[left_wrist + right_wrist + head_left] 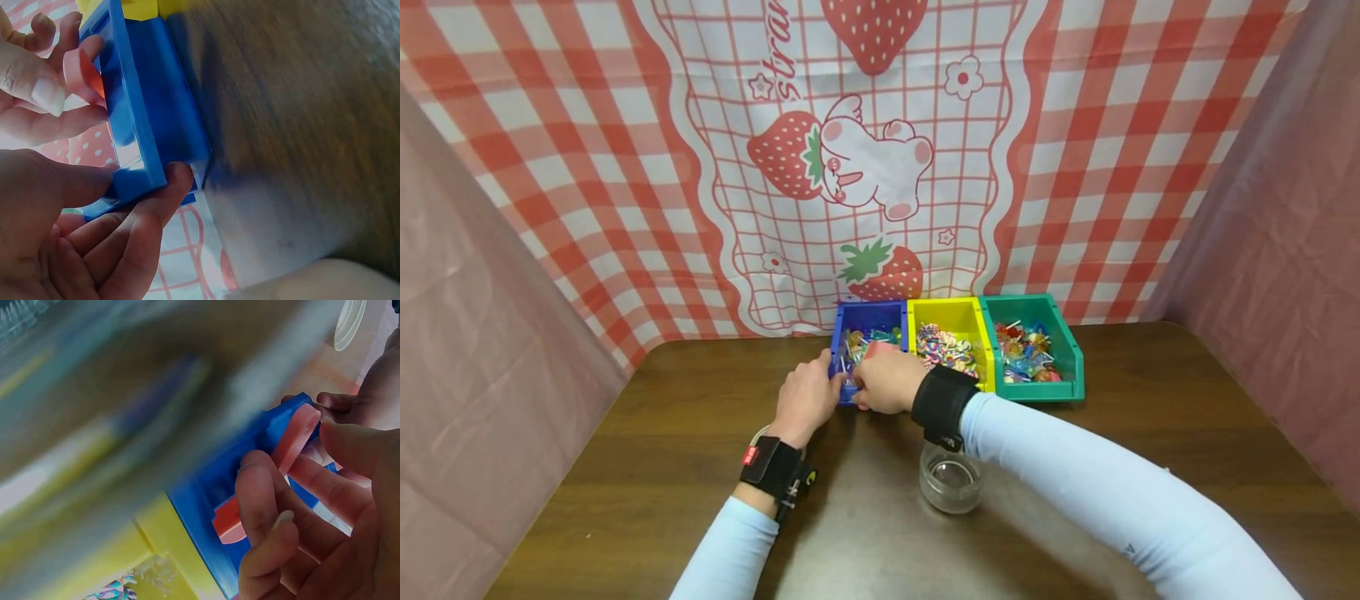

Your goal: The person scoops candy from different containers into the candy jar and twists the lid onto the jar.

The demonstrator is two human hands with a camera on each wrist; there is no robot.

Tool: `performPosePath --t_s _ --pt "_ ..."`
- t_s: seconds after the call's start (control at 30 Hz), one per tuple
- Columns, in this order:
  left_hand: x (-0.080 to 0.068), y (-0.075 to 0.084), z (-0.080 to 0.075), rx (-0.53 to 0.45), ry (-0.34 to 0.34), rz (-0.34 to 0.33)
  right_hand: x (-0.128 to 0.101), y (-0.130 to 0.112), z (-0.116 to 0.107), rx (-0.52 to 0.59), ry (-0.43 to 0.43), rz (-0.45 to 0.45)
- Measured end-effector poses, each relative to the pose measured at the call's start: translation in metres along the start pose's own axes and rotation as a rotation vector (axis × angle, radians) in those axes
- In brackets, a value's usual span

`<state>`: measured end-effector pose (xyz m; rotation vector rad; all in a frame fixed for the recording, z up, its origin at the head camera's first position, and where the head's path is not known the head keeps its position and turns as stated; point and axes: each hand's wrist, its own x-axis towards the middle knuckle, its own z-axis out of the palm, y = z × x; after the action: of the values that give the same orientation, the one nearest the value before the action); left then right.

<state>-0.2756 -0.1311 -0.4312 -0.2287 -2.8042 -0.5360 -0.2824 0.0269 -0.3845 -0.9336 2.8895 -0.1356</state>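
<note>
A blue bin (868,317) of wrapped candies stands at the back of the wooden table. My left hand (805,398) grips its front left corner; in the left wrist view the thumb and curled fingers (125,231) clamp the blue bin's (156,112) edge. My right hand (887,382) is at the bin's front and pinches a flat pink round lid (880,348). The right wrist view shows the pink lid (297,434) on edge between thumb and fingers, right against the blue bin (206,500). The same lid (78,75) shows in the left wrist view.
A yellow bin (953,315) and a green bin (1067,358), both holding candies, adjoin the blue one on its right. An open glass jar (951,483) stands on the table under my right forearm. A checked cloth hangs behind.
</note>
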Motion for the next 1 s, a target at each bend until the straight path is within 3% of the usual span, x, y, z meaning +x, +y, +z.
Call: performPosePath --t_s 0.37,0.63,0.8,1.0 --pt "0.001 0.000 0.000 0.006 -0.024 -0.024 -0.002 0.007 -0.006 0.011 0.003 0.015" --pt "0.003 0.000 0.001 0.007 -0.041 -0.037 -0.004 0.021 -0.017 0.145 -0.065 0.062" --pt "0.003 -0.001 -0.002 0.009 -0.044 -0.030 -0.004 0.024 -0.022 0.123 -0.075 0.070" --pt "0.006 -0.004 -0.006 0.006 -0.015 -0.018 -0.005 0.020 -0.029 0.075 -0.004 0.052"
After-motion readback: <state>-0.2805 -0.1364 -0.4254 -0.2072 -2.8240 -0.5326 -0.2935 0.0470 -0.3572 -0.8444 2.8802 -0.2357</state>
